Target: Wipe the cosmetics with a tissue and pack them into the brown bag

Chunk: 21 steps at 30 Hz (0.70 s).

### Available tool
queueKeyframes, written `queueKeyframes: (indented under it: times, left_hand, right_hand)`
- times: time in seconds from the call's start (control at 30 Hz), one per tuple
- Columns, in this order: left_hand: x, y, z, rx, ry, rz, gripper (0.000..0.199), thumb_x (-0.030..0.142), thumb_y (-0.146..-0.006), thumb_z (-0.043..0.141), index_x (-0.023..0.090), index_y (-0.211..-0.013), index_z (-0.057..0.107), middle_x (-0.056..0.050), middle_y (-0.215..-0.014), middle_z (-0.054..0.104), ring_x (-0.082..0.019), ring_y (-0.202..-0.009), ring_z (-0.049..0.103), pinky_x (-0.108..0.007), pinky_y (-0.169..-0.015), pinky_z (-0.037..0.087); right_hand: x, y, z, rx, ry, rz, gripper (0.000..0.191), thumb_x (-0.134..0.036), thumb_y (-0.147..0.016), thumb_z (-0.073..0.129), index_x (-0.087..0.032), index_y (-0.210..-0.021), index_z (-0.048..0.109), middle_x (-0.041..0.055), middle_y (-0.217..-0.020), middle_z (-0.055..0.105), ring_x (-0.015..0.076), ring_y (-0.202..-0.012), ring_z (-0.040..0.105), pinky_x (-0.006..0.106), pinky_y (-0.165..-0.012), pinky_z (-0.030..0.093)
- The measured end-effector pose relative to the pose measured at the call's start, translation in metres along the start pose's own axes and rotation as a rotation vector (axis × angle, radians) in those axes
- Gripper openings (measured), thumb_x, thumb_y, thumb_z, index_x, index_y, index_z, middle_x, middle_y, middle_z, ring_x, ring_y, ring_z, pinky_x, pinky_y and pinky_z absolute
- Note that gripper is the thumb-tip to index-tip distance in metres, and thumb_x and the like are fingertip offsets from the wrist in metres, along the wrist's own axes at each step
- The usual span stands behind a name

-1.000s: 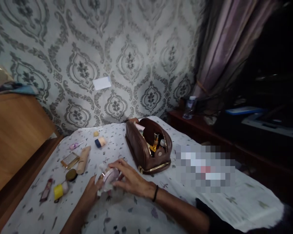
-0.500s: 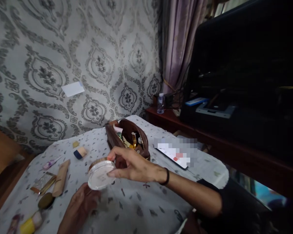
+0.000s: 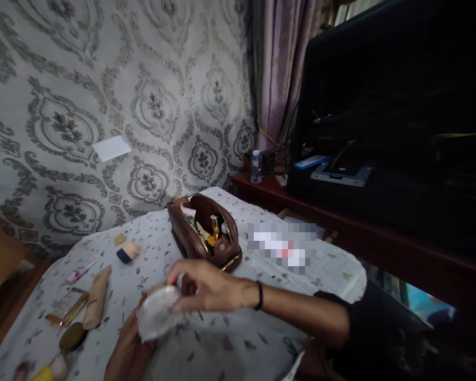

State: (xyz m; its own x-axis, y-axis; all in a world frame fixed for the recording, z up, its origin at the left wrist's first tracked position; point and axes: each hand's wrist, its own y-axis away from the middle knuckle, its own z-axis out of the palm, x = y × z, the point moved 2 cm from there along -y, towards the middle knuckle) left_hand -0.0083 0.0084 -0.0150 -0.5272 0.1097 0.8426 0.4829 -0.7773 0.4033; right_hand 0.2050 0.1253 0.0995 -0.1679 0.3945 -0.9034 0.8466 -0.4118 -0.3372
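A round powder compact (image 3: pixel 158 312) with a pale, clear-looking face is tilted towards me over the table, smeared by motion. My right hand (image 3: pixel 210 288) has its thumb and fingers closed on the compact's right edge. Round the lower left edge, my left hand (image 3: pixel 129 344) grips it too, its fingertips partly hidden behind the compact. Just beyond my right hand, a brown leather makeup bag (image 3: pixel 190 238) stands unzipped. Inside it are a gold-coloured bottle (image 3: pixel 215 226), a pink-white tube (image 3: pixel 188 210) and other small items.
Left on the patterned cloth lie a beige tube (image 3: pixel 97 299), a clear-and-gold case (image 3: pixel 67 306), a dark round lid (image 3: pixel 73 337), a pink tube (image 3: pixel 79 272), a blue-and-beige item (image 3: pixel 127 252) and a yellow item (image 3: pixel 43 373). Right are a blurred-out phone (image 3: pixel 280 247) and a small bottle (image 3: pixel 256 166).
My right hand has brought the compact down and slightly left, and my left hand has come up and taken hold of it. The view has shifted a little.
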Motion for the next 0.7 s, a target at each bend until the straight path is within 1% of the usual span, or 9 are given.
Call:
queueKeyframes:
  times: [0.07, 0.1, 0.17, 0.2, 0.23, 0.3, 0.4, 0.5, 0.7]
  left_hand:
    - [0.007, 0.01, 0.015, 0.01, 0.073, -0.034, 0.028, 0.023, -0.05, 0.086, 0.021, -0.071, 0.068, 0.001, -0.078, 0.074, -0.021, -0.071, 0.069, -0.03, -0.065, 0.06]
    - [0.009, 0.013, 0.02, 0.018, 0.104, -0.054, 0.026, 0.021, -0.05, 0.086, 0.02, -0.068, 0.067, 0.001, -0.075, 0.073, -0.02, -0.068, 0.069, -0.029, -0.064, 0.06]
    - [0.011, 0.016, 0.024, 0.033, 0.129, -0.079, 0.025, 0.019, -0.049, 0.085, 0.019, -0.065, 0.066, 0.001, -0.07, 0.072, -0.02, -0.065, 0.068, -0.029, -0.061, 0.06]
    - [0.011, 0.017, 0.024, 0.028, 0.132, -0.085, 0.026, 0.018, -0.049, 0.085, 0.018, -0.066, 0.066, 0.001, -0.071, 0.072, -0.019, -0.065, 0.069, -0.029, -0.062, 0.061]
    - [0.011, 0.017, 0.024, 0.019, 0.126, -0.09, 0.026, 0.017, -0.048, 0.086, 0.018, -0.066, 0.067, 0.0, -0.071, 0.072, -0.019, -0.064, 0.069, -0.029, -0.062, 0.061]
    - [0.009, 0.016, 0.023, -0.005, 0.09, -0.101, 0.027, 0.018, -0.05, 0.086, 0.017, -0.069, 0.067, -0.002, -0.072, 0.073, -0.02, -0.063, 0.069, -0.03, -0.061, 0.061]
    - [0.007, 0.016, 0.022, -0.01, 0.044, -0.108, 0.023, 0.019, -0.055, 0.083, 0.016, -0.071, 0.066, -0.003, -0.072, 0.073, -0.021, -0.064, 0.07, -0.03, -0.058, 0.06]
    - [0.007, 0.016, 0.022, 0.002, 0.052, -0.088, 0.02, 0.016, -0.057, 0.08, 0.016, -0.07, 0.065, -0.003, -0.073, 0.072, -0.021, -0.066, 0.071, -0.03, -0.061, 0.061]
    - [0.009, 0.02, 0.024, -0.006, 0.036, -0.065, 0.028, 0.019, -0.049, 0.086, 0.016, -0.071, 0.068, -0.002, -0.074, 0.073, -0.021, -0.068, 0.071, -0.03, -0.063, 0.061]
  right_hand:
    - [-0.02, -0.002, -0.036, 0.156, -0.032, -0.041, 0.032, -0.036, -0.08, 0.072, -0.019, -0.101, 0.053, 0.0012, -0.094, 0.059, 0.0107, -0.07, 0.059, 0.021, -0.057, 0.047]
    - [-0.03, -0.004, -0.056, 0.267, 0.019, -0.05, 0.032, -0.037, -0.085, 0.066, -0.019, -0.107, 0.05, 0.0019, -0.096, 0.059, 0.0114, -0.069, 0.06, 0.022, -0.057, 0.048]
    - [-0.047, -0.01, -0.093, 0.489, 0.299, -0.054, 0.04, -0.035, -0.089, 0.059, -0.018, -0.122, 0.044, 0.0018, -0.092, 0.06, 0.0129, -0.067, 0.06, 0.024, -0.059, 0.047]
    - [-0.054, -0.014, -0.108, 0.559, 0.505, -0.039, 0.044, -0.031, -0.088, 0.059, -0.017, -0.126, 0.044, 0.0015, -0.089, 0.061, 0.0142, -0.069, 0.06, 0.025, -0.062, 0.047]
    - [-0.058, -0.02, -0.12, 0.581, 0.71, -0.016, 0.046, -0.027, -0.086, 0.061, -0.016, -0.128, 0.045, 0.0011, -0.085, 0.062, 0.0159, -0.071, 0.061, 0.027, -0.066, 0.046]
    - [-0.059, -0.032, -0.134, 0.536, 1.018, 0.057, 0.044, -0.023, -0.085, 0.059, -0.016, -0.128, 0.048, 0.0028, -0.085, 0.066, 0.0199, -0.079, 0.063, 0.028, -0.072, 0.045]
    - [-0.049, -0.053, -0.137, 0.388, 1.283, 0.189, 0.032, -0.027, -0.089, 0.053, -0.017, -0.119, 0.058, 0.0103, -0.097, 0.07, 0.0264, -0.09, 0.066, 0.031, -0.073, 0.046]
    - [-0.037, -0.073, -0.13, 0.237, 1.382, 0.29, 0.029, -0.03, -0.093, 0.048, -0.016, -0.114, 0.062, 0.0161, -0.107, 0.07, 0.0293, -0.097, 0.066, 0.033, -0.075, 0.048]
    - [-0.031, -0.105, -0.129, 0.079, 1.415, 0.338, 0.03, -0.027, -0.09, 0.056, -0.01, -0.113, 0.066, 0.0198, -0.113, 0.068, 0.0293, -0.107, 0.065, 0.033, -0.084, 0.051]
